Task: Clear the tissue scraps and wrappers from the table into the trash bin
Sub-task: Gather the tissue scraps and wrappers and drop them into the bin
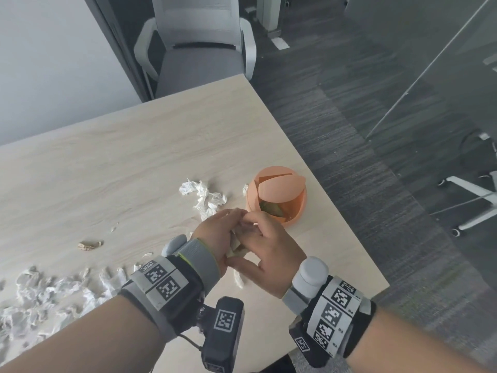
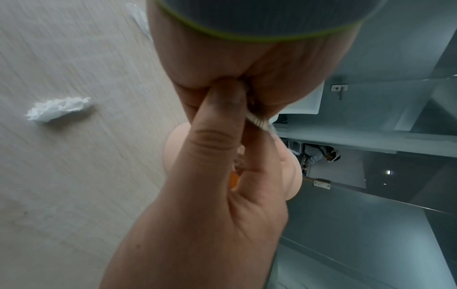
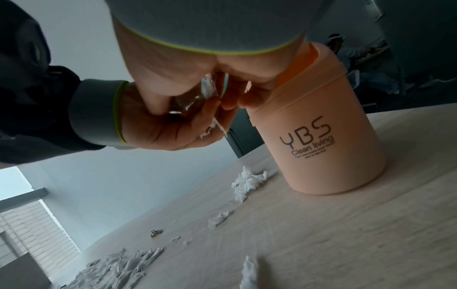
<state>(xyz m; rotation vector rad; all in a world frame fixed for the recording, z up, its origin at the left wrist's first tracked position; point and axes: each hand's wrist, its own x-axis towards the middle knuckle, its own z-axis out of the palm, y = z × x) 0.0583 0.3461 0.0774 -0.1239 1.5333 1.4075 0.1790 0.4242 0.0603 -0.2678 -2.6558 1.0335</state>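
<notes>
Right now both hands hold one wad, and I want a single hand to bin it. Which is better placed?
Probably the right hand: its fingers pinch the wad beside the bin's open mouth, while the left hand cups it on the far side.

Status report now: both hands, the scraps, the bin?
Left hand, right hand together pinch tissue and wrapper. Bin lid tilted open. Big scrap pile remains.

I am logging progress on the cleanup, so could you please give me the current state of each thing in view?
Trash bin: upright, lid tipped open, scraps inside.
Left hand: gripping tissue and clear wrapper.
Right hand: pinching the same bundle.
Tissue scraps: crumpled on the table.
Chair: unoccupied.
</notes>
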